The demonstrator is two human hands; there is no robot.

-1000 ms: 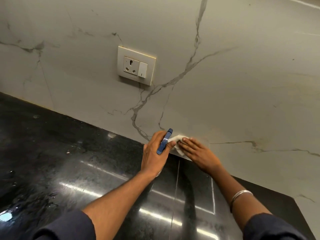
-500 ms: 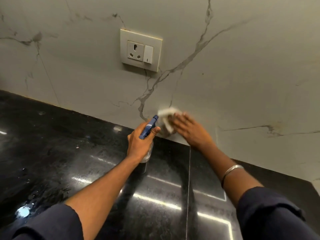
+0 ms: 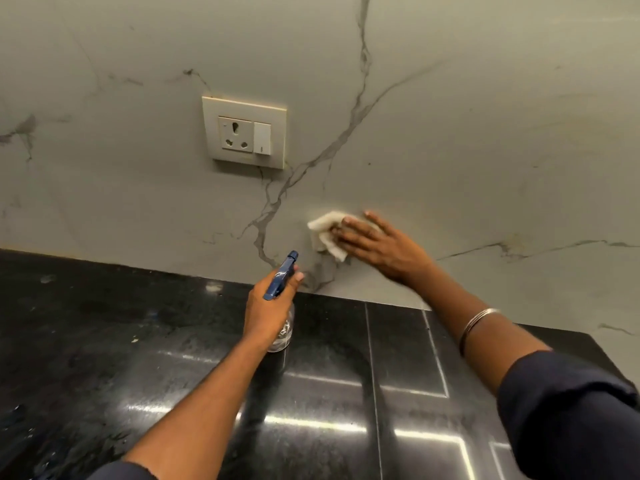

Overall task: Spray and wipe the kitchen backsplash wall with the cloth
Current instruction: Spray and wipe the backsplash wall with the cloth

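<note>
Up goes the cloth [image 3: 327,233] since half a second ago, the right hand [image 3: 375,249] having carried it higher and further right across the backsplash wall [image 3: 485,133], away from the spray bottle [image 3: 281,299], while the left hand has barely shifted. Starting at the left, the black countertop [image 3: 104,341] runs glossy and speckled under the wall, streaked with light reflections. Above it, the cream socket plate [image 3: 245,132] sits on the grey-veined marble, with its switch on the right side. Just below and to the right, the left hand [image 3: 268,311] wraps its fingers tight around the neck of the spray bottle, blue head pointing up toward the wall, clear body hanging below the palm, just above the countertop. Further right, the white cloth is crumpled flat against the wall, a little above the counter edge. The right hand presses on it with fingers straight and slightly spread, fingertips on the fabric, palm angled off to the right. A silver bangle [image 3: 476,323] circles the right forearm, and dark sleeves [image 3: 561,410] frame the bottom edge.
</note>
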